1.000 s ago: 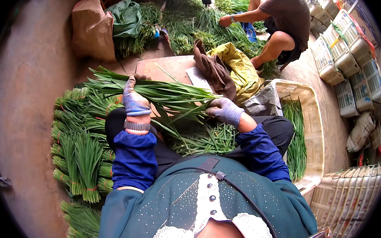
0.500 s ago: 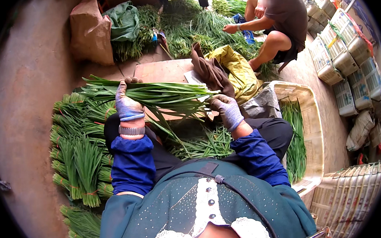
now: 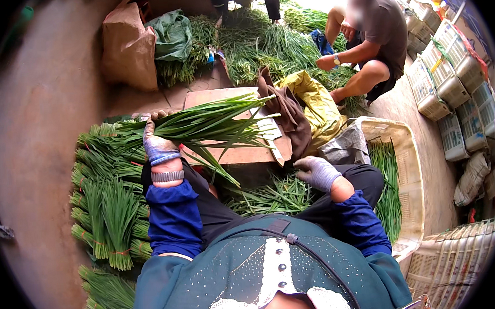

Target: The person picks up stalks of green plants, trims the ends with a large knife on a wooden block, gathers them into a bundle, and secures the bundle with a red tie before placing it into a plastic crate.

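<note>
Take your lap as the dial's centre, with twelve straight ahead. At ten o'clock, your gloved left hand (image 3: pixel 160 139) is clamped around a bunch of garlic chives (image 3: pixel 215 118), its fingers wrapped over the leaves. The bunch lies at eleven o'clock, held above the pinkish board (image 3: pixel 242 155), its pale stalk ends pointing toward one o'clock. Half a second ago your right hand (image 3: pixel 319 173) was at those stalk ends; now it has come away and dropped to two o'clock, thumb and fingers apart, near the loose leaves (image 3: pixel 266 197) in front of you. You cannot tell whether it touches them. The stalk ends, gathered closely before, now fan apart. Tied chive bundles (image 3: pixel 113 217) stay stacked at nine o'clock, the pale crate (image 3: pixel 410 190) at three. At one o'clock, the co-worker's hand (image 3: pixel 325 62) has sunk lower.
</note>
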The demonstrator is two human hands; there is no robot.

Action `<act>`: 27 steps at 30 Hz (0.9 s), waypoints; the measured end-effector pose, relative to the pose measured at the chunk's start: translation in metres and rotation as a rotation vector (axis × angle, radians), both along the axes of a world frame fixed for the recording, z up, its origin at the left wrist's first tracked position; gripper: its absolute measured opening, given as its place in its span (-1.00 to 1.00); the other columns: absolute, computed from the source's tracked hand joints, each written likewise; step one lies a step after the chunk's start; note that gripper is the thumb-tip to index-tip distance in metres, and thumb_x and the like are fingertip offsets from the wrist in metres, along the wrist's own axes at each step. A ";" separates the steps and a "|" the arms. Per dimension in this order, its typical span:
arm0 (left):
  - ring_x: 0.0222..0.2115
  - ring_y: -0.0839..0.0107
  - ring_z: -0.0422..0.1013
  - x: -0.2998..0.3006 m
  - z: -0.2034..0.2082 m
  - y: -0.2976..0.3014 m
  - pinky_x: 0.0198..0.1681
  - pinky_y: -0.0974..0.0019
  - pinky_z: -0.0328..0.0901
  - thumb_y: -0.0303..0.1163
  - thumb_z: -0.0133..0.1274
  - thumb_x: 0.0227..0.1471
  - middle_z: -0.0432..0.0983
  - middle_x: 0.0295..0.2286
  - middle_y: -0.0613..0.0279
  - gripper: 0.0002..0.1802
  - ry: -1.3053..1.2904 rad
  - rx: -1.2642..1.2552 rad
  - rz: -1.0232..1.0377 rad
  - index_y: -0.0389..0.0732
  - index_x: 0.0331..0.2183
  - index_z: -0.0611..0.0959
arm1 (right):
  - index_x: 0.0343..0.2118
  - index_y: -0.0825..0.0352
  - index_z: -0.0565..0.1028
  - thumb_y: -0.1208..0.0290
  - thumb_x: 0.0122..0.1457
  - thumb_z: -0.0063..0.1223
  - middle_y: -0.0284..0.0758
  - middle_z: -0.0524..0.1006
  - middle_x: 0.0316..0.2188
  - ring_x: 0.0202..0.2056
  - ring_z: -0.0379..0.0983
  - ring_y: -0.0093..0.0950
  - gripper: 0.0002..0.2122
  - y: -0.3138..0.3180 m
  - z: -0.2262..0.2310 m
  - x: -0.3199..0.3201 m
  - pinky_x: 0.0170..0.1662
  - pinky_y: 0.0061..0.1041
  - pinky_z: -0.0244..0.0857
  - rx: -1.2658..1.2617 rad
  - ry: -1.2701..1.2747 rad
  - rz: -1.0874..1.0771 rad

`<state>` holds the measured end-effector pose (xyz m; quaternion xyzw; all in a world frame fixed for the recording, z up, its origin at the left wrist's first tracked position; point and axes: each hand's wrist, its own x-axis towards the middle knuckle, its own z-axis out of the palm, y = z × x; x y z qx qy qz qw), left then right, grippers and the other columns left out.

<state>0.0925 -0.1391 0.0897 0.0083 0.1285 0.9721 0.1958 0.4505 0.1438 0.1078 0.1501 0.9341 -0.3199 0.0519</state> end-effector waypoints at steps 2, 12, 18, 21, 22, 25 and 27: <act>-0.22 0.09 0.49 0.006 0.005 0.004 0.01 -0.07 0.35 -0.31 -0.06 0.18 0.61 -0.31 0.11 -0.78 -0.024 0.026 -0.017 -0.17 -0.36 0.63 | -0.25 0.36 0.59 0.47 0.11 0.15 -0.15 0.58 -0.35 -0.30 0.55 -0.33 -0.84 -0.025 0.035 -0.021 -0.19 -0.46 0.40 -0.311 0.407 -0.205; -0.26 0.29 0.46 0.034 0.019 0.042 0.00 0.09 0.37 -0.35 0.05 0.15 0.53 -0.37 0.25 -0.89 0.041 0.011 0.003 -0.17 -0.37 0.57 | -0.35 0.27 0.53 0.23 0.13 0.12 -0.06 0.55 -0.48 -0.47 0.51 -0.07 -0.80 -0.052 0.020 -0.111 -0.37 -0.16 0.39 0.264 0.520 -0.194; -0.26 0.31 0.47 0.032 0.019 0.032 -0.02 0.07 0.39 -0.39 0.07 0.14 0.54 -0.37 0.30 -0.92 0.059 0.012 0.056 -0.17 -0.33 0.57 | -0.45 0.26 0.51 0.31 0.15 0.06 -0.09 0.56 -0.56 -0.49 0.52 -0.10 -0.85 -0.057 0.027 -0.108 -0.39 -0.14 0.37 0.482 0.342 -0.280; -0.26 0.31 0.47 0.028 0.019 0.031 -0.02 0.07 0.39 -0.38 0.07 0.15 0.53 -0.37 0.30 -0.92 0.015 0.011 0.019 -0.17 -0.34 0.56 | -0.41 0.27 0.50 0.26 0.17 0.01 -0.07 0.55 -0.56 -0.47 0.52 -0.06 -0.82 -0.040 0.022 -0.099 -0.35 -0.08 0.39 0.520 0.200 -0.314; -0.26 0.31 0.46 0.030 0.020 0.030 -0.02 0.10 0.38 -0.37 0.07 0.15 0.53 -0.37 0.28 -0.90 0.031 -0.015 0.047 -0.17 -0.35 0.56 | -0.40 0.27 0.49 0.26 0.17 0.00 -0.06 0.56 -0.53 -0.43 0.53 -0.06 -0.82 -0.036 0.023 -0.093 -0.32 -0.08 0.39 0.491 0.121 -0.315; -0.26 0.29 0.46 0.033 0.026 0.027 0.00 0.13 0.37 -0.33 0.06 0.15 0.53 -0.37 0.24 -0.87 0.092 -0.031 0.049 -0.18 -0.37 0.56 | -0.34 0.30 0.56 0.31 0.14 0.01 -0.07 0.60 -0.40 -0.30 0.57 -0.09 -0.82 -0.017 -0.001 -0.068 -0.22 -0.13 0.43 0.537 -0.238 -0.265; -0.26 0.26 0.46 0.029 0.026 0.023 0.00 0.14 0.36 -0.29 0.05 0.15 0.53 -0.38 0.20 -0.83 0.067 -0.020 0.000 -0.18 -0.39 0.56 | -0.26 0.32 0.59 0.34 0.10 0.02 -0.06 0.61 -0.33 -0.22 0.56 -0.11 -0.78 0.005 -0.032 -0.043 -0.14 -0.16 0.44 0.468 -0.634 -0.113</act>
